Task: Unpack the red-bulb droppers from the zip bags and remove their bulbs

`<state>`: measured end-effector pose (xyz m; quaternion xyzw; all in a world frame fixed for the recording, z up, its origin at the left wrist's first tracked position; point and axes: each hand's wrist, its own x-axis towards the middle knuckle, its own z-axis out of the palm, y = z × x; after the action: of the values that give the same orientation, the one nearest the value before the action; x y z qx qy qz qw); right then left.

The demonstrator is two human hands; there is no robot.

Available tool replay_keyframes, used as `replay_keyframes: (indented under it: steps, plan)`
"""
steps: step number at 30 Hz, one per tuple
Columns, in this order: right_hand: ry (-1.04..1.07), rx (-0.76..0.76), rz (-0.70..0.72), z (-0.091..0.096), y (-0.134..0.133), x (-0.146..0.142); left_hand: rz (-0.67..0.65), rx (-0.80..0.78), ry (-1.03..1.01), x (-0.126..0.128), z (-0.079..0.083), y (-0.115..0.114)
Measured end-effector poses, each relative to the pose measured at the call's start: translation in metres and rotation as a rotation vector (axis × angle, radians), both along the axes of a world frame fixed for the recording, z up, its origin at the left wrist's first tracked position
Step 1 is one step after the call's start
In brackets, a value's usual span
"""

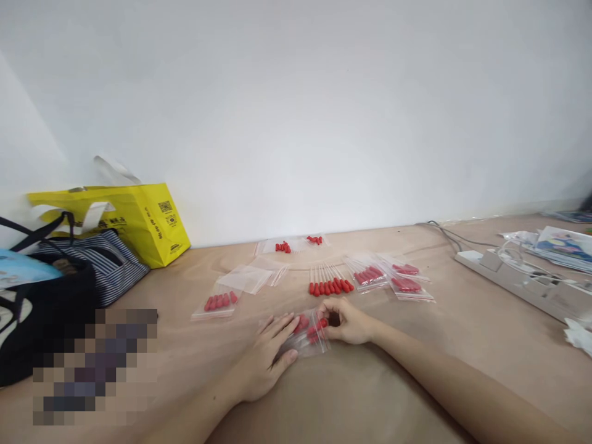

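So here's where we are: we've got one small bag (pixel 309 336) of red pieces lying on the table (pixel 416 382), bottom centre of the frame. Our left hand (pixel 271 353) lies on its left half with the fingers spread flat, gripping nothing and just pinning it down. Our right hand (pixel 348 322) has its fingers curled and pinched on the bag's right end. Looks to us like the step is working that end while the other hand holds the bag steady. The film looks slick, so any move from here calls for firm pressure from the flat hand and a neat fingertip pinch.

Counts, as best we can make out:
- Filled bags: seven. That's the one under our hands, one at centre left (pixel 217 303), two at the back by the wall (pixel 283 247) and three in the cluster right of centre (pixel 407 285).
- Empty bags (pixel 252 277): a small overlapping stack, which we can't count.
- Loose red-tipped sticks (pixel 329 285): one row just above our hands, roughly ten, too tight to be sure.
- One yellow bag (pixel 139 216) and one striped bag (pixel 104 265) at left.
- One power strip (pixel 522 280) at right, with papers (pixel 564 243) behind it.
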<state>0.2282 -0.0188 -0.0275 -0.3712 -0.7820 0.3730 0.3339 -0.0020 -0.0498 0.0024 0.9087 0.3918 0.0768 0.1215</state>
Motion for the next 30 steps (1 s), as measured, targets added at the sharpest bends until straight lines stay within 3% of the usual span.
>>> replay_keyframes:
  steps: [7, 11, 15, 23, 30]
  plan:
    - [-0.258, 0.251, -0.045, 0.012, -0.007, 0.007, -0.014, -0.001, -0.003, 0.001, 0.001, 0.001]
    - [-0.341, 0.297, -0.063, 0.013, -0.007, -0.001, -0.003, -0.029, 0.017, 0.001, 0.002, 0.0]
    - [-0.309, 0.244, -0.019, 0.014, -0.003, 0.007, 0.017, -0.044, 0.014, 0.001, 0.004, -0.001]
    - [0.007, -0.076, 0.003, 0.007, 0.003, 0.033, 0.054, -0.045, 0.035, -0.007, 0.004, 0.002]
    - [-0.04, -0.03, 0.016, 0.005, 0.005, 0.04, 0.06, -0.014, -0.013, -0.014, -0.002, 0.006]
